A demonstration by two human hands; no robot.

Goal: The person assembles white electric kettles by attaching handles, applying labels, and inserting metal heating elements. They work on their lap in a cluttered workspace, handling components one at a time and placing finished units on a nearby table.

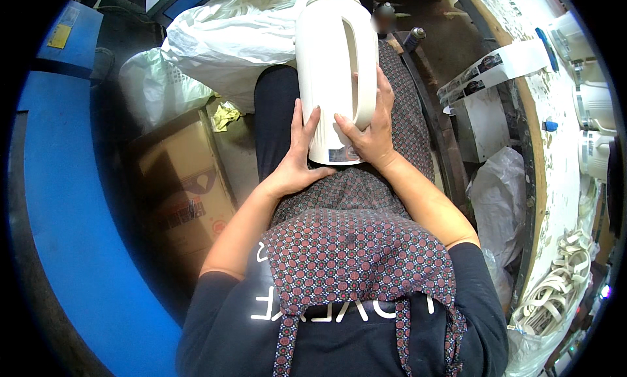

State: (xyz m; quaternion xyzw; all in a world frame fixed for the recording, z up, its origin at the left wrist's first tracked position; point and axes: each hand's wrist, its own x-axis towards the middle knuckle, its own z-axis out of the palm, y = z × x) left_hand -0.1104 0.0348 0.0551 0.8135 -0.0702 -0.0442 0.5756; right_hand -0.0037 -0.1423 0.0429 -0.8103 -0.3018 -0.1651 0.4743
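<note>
A white thermos jug (323, 70) with a tall loop handle lies over my lap, its neck pointing away from me and its base toward me. My left hand (294, 164) holds the jug's left side low down, fingers along the wall and thumb by the base edge. On the other side, my right hand (375, 138) grips the lower end of the handle, with the thumb on the jug's front and the fingers partly hidden behind the handle. A small dark printed label (343, 155) sits on the jug close to its base. A patterned apron (359, 253) covers my lap.
White plastic sacks (228, 47) stand beyond my knees, with a cardboard box (176, 181) at left beside a blue panel (85, 213). On the worn bench (555, 161) at right are a label strip (490, 66), white jug parts (594, 106) and a bag of white strips (555, 292).
</note>
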